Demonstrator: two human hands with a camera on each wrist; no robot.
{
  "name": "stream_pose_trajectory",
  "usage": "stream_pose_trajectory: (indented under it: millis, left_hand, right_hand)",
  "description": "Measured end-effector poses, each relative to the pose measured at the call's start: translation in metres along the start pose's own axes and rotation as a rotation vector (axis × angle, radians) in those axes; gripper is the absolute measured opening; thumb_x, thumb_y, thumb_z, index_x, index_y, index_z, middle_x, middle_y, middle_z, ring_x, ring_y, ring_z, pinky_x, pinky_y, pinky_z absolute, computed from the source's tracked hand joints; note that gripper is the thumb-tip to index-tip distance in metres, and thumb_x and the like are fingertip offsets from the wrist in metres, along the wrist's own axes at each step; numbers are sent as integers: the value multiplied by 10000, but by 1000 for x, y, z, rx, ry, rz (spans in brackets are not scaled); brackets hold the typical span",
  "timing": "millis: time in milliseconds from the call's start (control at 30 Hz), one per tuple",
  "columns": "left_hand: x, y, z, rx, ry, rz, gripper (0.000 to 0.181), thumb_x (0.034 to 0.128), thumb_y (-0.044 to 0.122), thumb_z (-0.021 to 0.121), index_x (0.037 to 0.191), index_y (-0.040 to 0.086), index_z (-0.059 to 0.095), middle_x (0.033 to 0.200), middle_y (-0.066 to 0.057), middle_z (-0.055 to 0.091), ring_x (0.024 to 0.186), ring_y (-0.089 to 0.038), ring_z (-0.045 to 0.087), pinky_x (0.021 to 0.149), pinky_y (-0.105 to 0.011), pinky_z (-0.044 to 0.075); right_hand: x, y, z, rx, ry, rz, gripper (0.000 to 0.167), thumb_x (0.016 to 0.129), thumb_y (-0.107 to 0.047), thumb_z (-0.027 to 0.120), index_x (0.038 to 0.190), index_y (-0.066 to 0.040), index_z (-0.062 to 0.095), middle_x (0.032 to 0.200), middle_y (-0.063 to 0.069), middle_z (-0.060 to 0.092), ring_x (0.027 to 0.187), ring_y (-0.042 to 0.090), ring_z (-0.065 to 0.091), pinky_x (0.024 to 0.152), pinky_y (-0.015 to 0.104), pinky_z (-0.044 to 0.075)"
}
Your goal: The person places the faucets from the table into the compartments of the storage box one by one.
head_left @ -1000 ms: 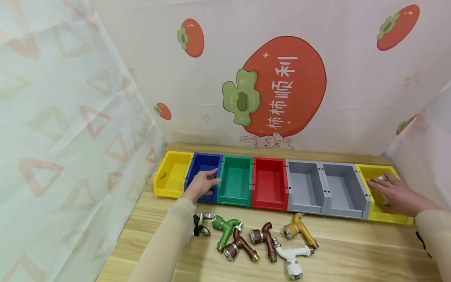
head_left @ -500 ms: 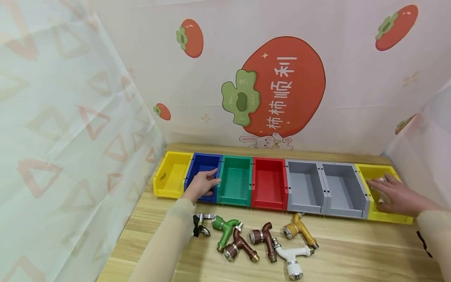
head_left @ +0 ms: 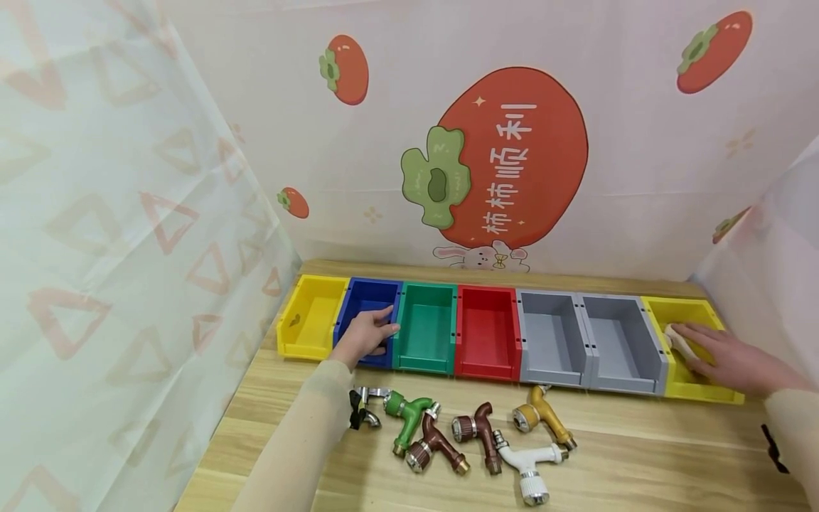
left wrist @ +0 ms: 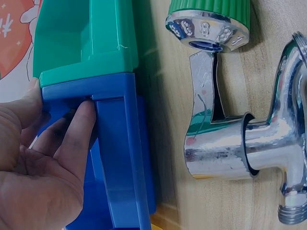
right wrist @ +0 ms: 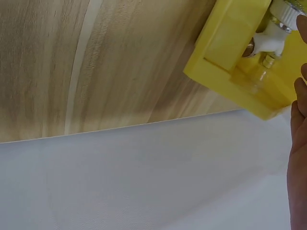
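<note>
My left hand (head_left: 363,336) pinches the side wall of the blue bin (head_left: 373,286), where it meets the green bin (head_left: 427,328). In the left wrist view, its fingers are inside the blue bin under the rim. My right hand (head_left: 736,353) reaches into the yellow bin (head_left: 704,392) at the right end of the row. A white faucet (head_left: 680,343) shows between its thumb and fingers. The right wrist view shows this white faucet (right wrist: 269,42) low in the bin, fingers at its knob; their contact is partly cut off by the frame edge.
In front of the bins lie a chrome faucet (left wrist: 218,148), a green faucet (head_left: 409,419), two brown faucets, an ochre faucet (head_left: 547,414) and another white faucet (head_left: 530,462). A red bin (head_left: 486,331), two grey bins and another yellow bin (head_left: 313,320) complete the row.
My right hand has shifted slightly within the right yellow bin, and the white faucet has turned so more of it shows on the left. My left hand stays in place.
</note>
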State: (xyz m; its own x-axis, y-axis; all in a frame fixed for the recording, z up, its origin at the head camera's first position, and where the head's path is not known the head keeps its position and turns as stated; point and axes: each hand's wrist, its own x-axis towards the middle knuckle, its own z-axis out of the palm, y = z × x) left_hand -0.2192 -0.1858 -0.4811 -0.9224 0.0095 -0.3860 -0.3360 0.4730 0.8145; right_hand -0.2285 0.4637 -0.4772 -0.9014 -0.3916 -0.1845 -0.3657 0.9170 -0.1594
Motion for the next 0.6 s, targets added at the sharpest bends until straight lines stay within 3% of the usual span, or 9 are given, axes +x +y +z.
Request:
stream_pose_trajectory:
  millis: [200,333,467,600]
  left_hand:
    - [2,-1,0,2,1,1,611,1028,290,633,1587,309,388,1534,-122,510,1301,-305,593,913,-434,598]
    - [1,-2,0,3,-3,5,614,1029,293,631,1590,304,382,1539,-120,504,1306,-305,589,916,-433,597]
    - [0,-1,-1,7,-2,19,614,1030,303,628,1591,302,379,1544,-117,499,1305,-302,590,913,-428,598]
    - [0,-2,-1,13,0,25,611,1030,306,628,1590,301,383,1541,-121,502,1295,-298,597,906,-421,601]
  right_hand:
    - [-4,-9,-6,68,45,29,701,1043,-379,590,1578,-19,314,1492,407,366,1332,656,315,1017,797,294]
    - [-9,-18,-6,86,133,-19,699,1038,-324,614,1609,-80,293,1478,417,385,1365,657,281,1102,786,192]
    - [-13,-30,-4,86,262,-134,762,978,-211,706,1618,-113,302,1460,398,431,1443,593,240,1255,580,-10]
    - [-13,-43,-4,52,357,-259,844,905,-149,777,1615,-123,322,1524,335,416,1550,409,154,1271,381,-70]
